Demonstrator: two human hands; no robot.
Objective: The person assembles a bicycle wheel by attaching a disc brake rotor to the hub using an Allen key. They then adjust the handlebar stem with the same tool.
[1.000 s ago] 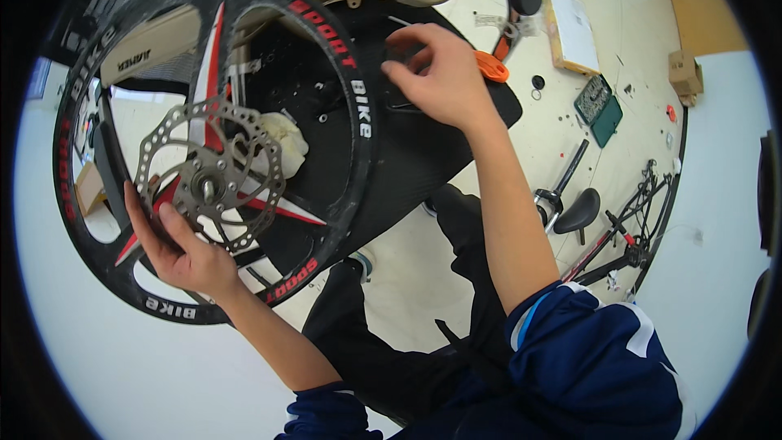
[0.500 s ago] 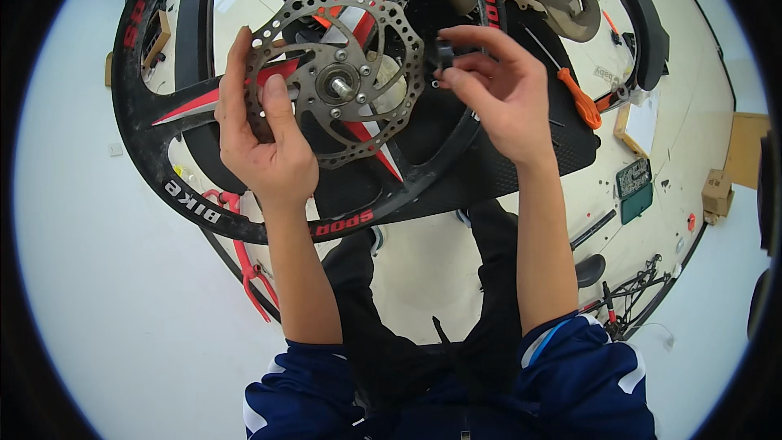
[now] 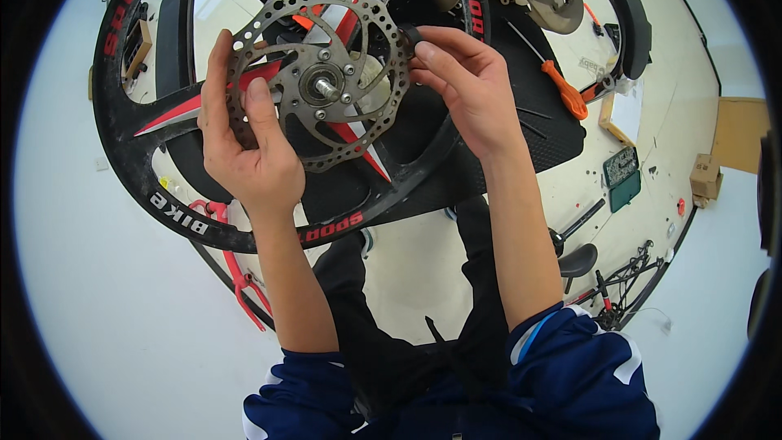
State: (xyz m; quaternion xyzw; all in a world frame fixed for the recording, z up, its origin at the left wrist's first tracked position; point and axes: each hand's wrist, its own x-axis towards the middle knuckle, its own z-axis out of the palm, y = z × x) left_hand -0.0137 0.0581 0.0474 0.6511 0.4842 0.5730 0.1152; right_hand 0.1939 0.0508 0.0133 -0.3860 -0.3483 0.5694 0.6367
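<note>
Careful here: the small black part [image 3: 410,34], pinched by the right hand [image 3: 476,90] at the edge of the disc rotor [image 3: 334,109] gripped by the left hand [image 3: 254,165], could be dropped if that pinch is loosened.

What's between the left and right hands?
In the head view: the perforated metal disc, axle end at its centre, wheel behind it. Right hand pinches a small dark ring by the disc's edge.
</note>
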